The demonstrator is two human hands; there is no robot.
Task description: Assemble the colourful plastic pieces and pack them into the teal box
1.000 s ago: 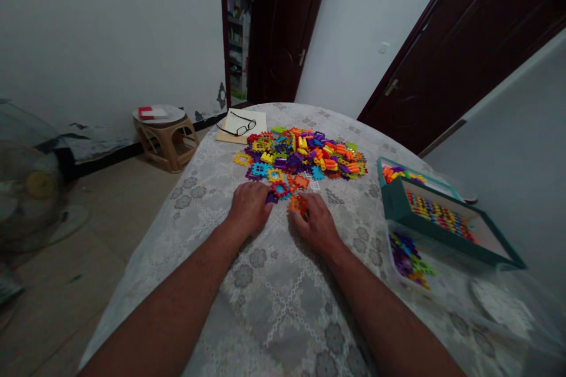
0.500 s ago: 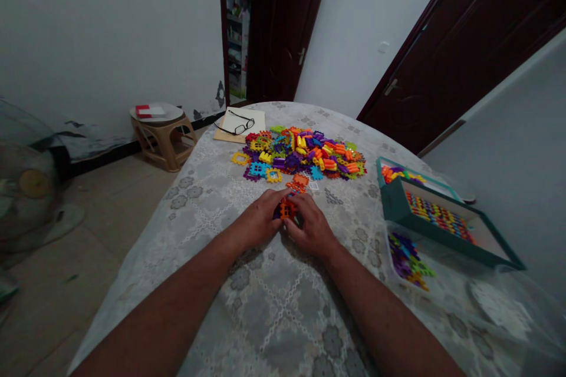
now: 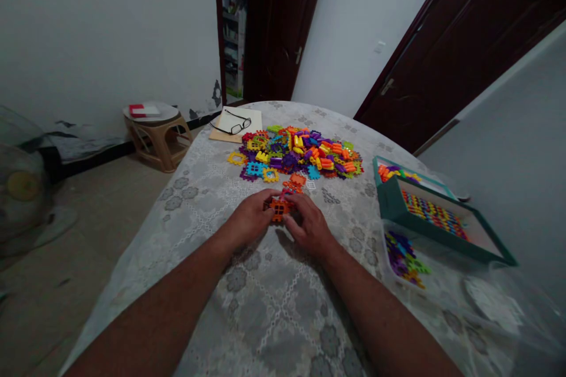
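Observation:
Between my two hands is an orange interlocking building block with notched edges and a window-like grid of holes. My left hand grips its left side with thumb and fingers. On the other side, my right hand pinches its right edge. Red and blue bits show just behind the block, partly covered by my fingers. A loose orange piece lies just beyond my hands. Farther back spreads a heap of colourful plastic blocks in purple, yellow, orange, blue and green.
Black glasses lie on a pale board at the table's far left. To the right are a green box with rows of coloured pieces and a clear plastic tub holding more blocks. A stool stands left of the table.
The orange block has turned so its windowed face shows more fully toward me. My left hand has moved slightly left, and the whole view has shifted a little.

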